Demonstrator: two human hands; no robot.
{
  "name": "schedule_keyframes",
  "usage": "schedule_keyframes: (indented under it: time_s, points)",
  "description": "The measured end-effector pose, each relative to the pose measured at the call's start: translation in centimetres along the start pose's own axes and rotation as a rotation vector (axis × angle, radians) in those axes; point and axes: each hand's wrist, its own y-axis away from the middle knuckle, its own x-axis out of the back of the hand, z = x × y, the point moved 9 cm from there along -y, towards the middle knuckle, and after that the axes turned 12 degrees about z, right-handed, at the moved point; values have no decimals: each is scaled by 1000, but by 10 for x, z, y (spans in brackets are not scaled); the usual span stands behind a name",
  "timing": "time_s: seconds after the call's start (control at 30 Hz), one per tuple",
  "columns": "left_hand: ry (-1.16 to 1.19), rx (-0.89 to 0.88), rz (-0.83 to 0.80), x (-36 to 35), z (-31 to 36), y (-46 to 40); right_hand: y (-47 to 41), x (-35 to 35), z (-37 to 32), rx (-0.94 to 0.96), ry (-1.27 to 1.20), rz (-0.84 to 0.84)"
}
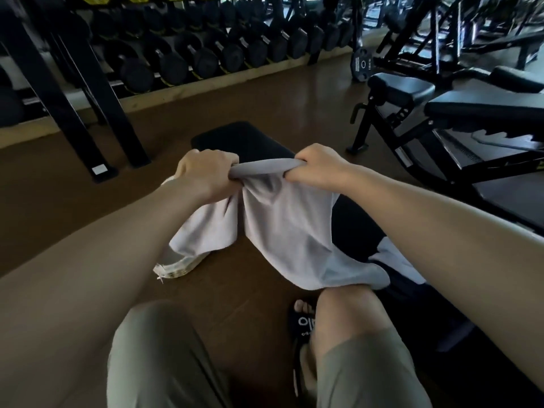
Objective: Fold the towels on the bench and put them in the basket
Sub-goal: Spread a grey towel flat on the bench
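A pale grey towel hangs in the air over the black flat bench, held by its top edge. My left hand grips the left end of that edge and my right hand grips the right end, both fists closed on the cloth. The towel droops in two folds toward my knees. A light woven basket sits on the floor under the towel's left part, mostly hidden by it. Another white towel lies on the bench beneath my right forearm, partly covered.
A dumbbell rack lines the back wall, with black angled frame legs at the left. An adjustable bench stands at the right. Brown floor surrounds the flat bench. My knees and a sandalled foot are at the bottom.
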Motion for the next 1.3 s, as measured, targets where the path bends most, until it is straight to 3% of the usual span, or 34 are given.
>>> schedule_keyframes:
  time_s: [0.23,0.37,0.6,0.73,0.83,0.9,1.0,1.1,1.17,1.3]
  points:
    - [16,-40,-73,-27,12,-38,-37,-7,44,-43,-32,30]
    - [86,4,-107,-55,10,-56,-62,-11,71,-93,-103,144]
    - [-50,25,-106,-80,10,-121,-104,4,96,-118,-11,192]
    - [-68,27,72,-53,25,-187,-118,85,88,-54,183,505]
    - [144,86,342,-8,44,-227,-105,149,56,72,313,821]
    - [174,117,518,13,49,-238,-95,158,37,192,303,902]
    - [-8,23,471,-12,51,-234,-87,116,30,301,318,700]
    - [-274,-198,290,-78,44,-204,-72,17,57,195,389,193]
    - [-384,-334,180,-124,37,-174,-55,-49,69,197,359,-59]
    - [-317,-244,22,-184,0,-127,-41,-131,69,195,283,-372]
